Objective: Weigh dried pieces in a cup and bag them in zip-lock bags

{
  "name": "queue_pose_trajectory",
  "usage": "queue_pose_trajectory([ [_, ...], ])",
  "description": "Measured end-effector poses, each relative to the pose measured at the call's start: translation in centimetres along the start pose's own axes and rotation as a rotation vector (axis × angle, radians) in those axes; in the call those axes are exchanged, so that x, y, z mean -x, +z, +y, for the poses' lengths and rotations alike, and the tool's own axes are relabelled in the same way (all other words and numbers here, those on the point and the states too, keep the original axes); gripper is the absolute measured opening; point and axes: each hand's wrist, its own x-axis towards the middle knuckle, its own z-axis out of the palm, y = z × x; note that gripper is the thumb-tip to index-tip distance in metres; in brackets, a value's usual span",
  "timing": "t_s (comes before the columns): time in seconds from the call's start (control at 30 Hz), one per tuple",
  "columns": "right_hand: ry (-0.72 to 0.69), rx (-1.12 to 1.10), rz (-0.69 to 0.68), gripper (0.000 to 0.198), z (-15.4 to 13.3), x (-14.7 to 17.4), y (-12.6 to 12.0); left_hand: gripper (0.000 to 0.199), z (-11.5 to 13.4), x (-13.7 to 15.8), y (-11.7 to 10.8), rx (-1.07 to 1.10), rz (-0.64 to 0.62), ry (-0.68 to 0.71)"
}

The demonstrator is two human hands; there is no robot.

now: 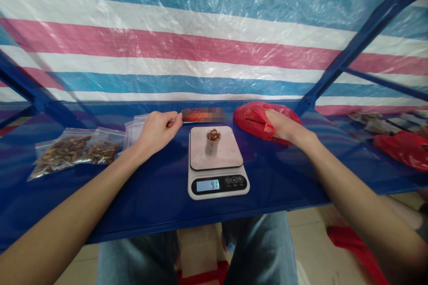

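Note:
A white kitchen scale (216, 148) stands in front of me, its display reading 9.1. On its plate sits a small cup (212, 144) heaped with brown dried pieces (213, 134). To the left of the scale, my left hand (159, 130) is closed, thumb against curled fingers; whatever it may hold is hidden. Its fingertips are by the left end of a flat, orange-and-dark printed packet (191, 116) behind the scale. My right hand (281, 125) reaches into a red plastic bag (250, 118) right of the scale, and the bag hides its fingers.
Zip bags of brown dried pieces (65, 149) lie at the left of the blue table (150, 205), with clear plastic bags (133, 131) beside them. Another red bag (403, 147) lies far right. Behind hangs a striped tarp (187, 49) with blue metal struts (354, 44).

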Motion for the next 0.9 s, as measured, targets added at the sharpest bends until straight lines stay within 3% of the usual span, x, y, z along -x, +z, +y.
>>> queue_pose_trajectory([
  [0.2, 0.039, -0.021, 0.009, 0.014, -0.3, -0.4, 0.1, 0.047, -0.3, 0.0, 0.1, -0.014, -0.002, -0.004],
  [0.47, -0.023, 0.004, 0.019, 0.020, -0.1, -0.8, 0.4, 0.047, -0.3, 0.1, 0.0, -0.008, -0.010, -0.008],
  [0.6, 0.065, 0.027, 0.174, 0.014, 0.1, -0.3, -0.1, 0.047, -0.1, 0.0, 0.0, -0.020, -0.008, -0.016],
  [0.73, 0.224, -0.132, 0.375, 0.020, 0.8, 0.5, -1.5, 0.047, -0.1, 0.0, 0.0, -0.001, -0.006, -0.015],
  [0.9, 0.190, -0.151, 0.610, 0.022, -1.9, 1.7, -4.1, 0.046, -0.1, 0.1, 0.1, -0.002, 0.005, 0.005],
])
